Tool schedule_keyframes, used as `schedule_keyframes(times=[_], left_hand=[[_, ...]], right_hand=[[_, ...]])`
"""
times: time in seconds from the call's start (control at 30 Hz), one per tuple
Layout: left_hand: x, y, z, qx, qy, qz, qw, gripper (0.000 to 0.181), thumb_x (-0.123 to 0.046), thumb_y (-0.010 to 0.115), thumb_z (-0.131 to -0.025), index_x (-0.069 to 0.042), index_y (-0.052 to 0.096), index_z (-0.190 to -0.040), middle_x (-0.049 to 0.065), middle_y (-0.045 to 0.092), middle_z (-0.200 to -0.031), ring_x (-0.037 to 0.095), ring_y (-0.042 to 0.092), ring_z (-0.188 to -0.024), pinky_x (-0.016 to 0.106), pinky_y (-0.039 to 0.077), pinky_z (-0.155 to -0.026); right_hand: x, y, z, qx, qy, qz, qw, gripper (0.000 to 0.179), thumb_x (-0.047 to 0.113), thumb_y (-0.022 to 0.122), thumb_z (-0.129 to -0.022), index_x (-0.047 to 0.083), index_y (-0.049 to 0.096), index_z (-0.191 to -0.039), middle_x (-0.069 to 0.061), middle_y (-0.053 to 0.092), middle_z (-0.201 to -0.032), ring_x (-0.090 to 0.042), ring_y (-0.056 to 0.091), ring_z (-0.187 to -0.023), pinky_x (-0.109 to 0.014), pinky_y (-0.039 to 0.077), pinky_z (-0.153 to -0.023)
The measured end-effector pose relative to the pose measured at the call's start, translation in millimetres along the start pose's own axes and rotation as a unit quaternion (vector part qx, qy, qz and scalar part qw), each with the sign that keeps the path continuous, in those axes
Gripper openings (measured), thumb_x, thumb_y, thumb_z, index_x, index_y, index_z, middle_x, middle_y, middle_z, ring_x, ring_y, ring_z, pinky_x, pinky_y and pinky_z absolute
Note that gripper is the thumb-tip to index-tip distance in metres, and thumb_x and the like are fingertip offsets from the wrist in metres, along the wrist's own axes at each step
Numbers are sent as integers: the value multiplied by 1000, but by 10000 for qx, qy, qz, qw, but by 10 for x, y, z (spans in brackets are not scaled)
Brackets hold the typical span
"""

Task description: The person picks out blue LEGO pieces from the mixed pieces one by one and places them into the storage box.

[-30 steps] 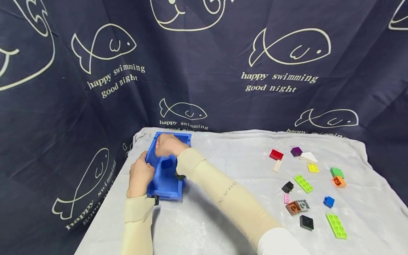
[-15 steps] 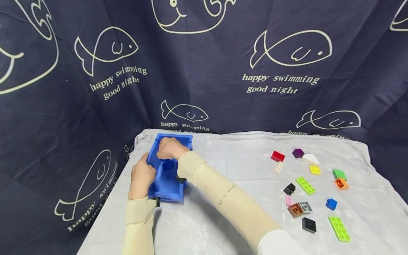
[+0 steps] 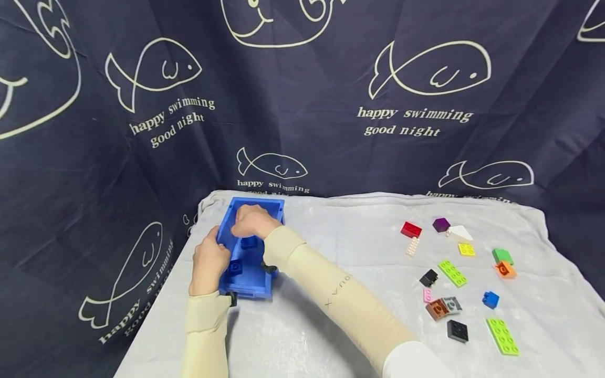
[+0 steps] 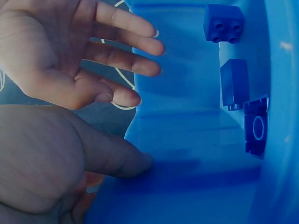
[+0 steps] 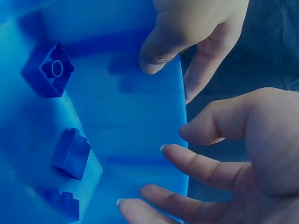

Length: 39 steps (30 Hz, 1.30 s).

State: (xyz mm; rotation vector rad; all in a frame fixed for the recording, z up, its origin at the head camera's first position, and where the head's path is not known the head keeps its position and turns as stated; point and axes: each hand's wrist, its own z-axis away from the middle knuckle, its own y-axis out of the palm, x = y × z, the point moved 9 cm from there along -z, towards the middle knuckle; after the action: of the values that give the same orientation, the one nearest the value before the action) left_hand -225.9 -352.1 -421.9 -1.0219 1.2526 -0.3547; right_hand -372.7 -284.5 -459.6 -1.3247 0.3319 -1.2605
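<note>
Three blue blocks (image 4: 235, 83) are already contained in the blue box (image 3: 255, 275), whose wall is gripped by the left hand (image 3: 209, 262), nothing is held by the right hand's (image 3: 254, 220) spread fingers (image 5: 201, 168), and many coloured blocks (image 3: 452, 273) seem left unsorted on the counter (image 3: 283, 341).

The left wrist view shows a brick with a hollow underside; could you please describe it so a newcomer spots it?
In the left wrist view, look inside the blue bin. In the rough column of three down its right side, you want the lowest brick. Unlike the top brick and middle brick, which show studs, it shows an open underside with a round ring inside.
</note>
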Motion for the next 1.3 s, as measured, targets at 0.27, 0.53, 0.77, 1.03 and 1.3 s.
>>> schedule_keyframes(times=[0.27, 0.53, 0.77, 1.03, 1.3], left_hand=[[3, 14, 9, 69, -76, 13, 9999, 59, -3, 40, -93, -5, 45, -152, 36, 60, -132, 58, 62, -112, 67, 48, -91], [22, 16, 12, 92, -76, 10, 9999, 58, -3, 40, -94, -5, 45, -152, 37, 59, -133, 58, 61, -114, 67, 48, -93], [3, 14, 18, 25, -19, -32, 10000, 56, -3, 40, -94, -4, 46, -150, 37, 60, -132, 59, 61, -115, 68, 48, -93], [-23, 19, 18, -33, -1, -52, 10000, 55, -2, 41, -93, -4, 49, -148, 37, 61, -130, 59, 61, -114, 68, 48, -92], [-13, 0, 24, -46, -78, -20, 10000, 56, -3, 41, -94, -5, 48, -149, 37, 61, -129, 58, 61, -115, 67, 48, -93]], right_hand=[[-32, -4, -7, 27, -207, 113, 9997, 25, 38, 69, -81, 23, 56, -66, 5, 56, -69, -18, 59, -68, -33, 48, -56], [171, -435, 692, -257, -459, 92, 9986, 22, 31, 69, -87, 22, 60, -70, 5, 59, -74, -16, 58, -73, -31, 47, -61], [192, -612, 970, -484, -754, -102, 9959, 18, 36, 70, -92, 24, 65, -80, 11, 63, -80, -14, 60, -81, -27, 48, -66], [133, -755, 1127, -430, -1024, -311, 9933, 15, 32, 69, -94, 18, 68, -89, 6, 64, -79, -15, 60, -78, -27, 47, -67], [46, -971, 1347, -596, -1083, -359, 9917, 22, 32, 68, -95, 17, 68, -111, 3, 60, -73, -18, 61, -86, -29, 49, -72]])
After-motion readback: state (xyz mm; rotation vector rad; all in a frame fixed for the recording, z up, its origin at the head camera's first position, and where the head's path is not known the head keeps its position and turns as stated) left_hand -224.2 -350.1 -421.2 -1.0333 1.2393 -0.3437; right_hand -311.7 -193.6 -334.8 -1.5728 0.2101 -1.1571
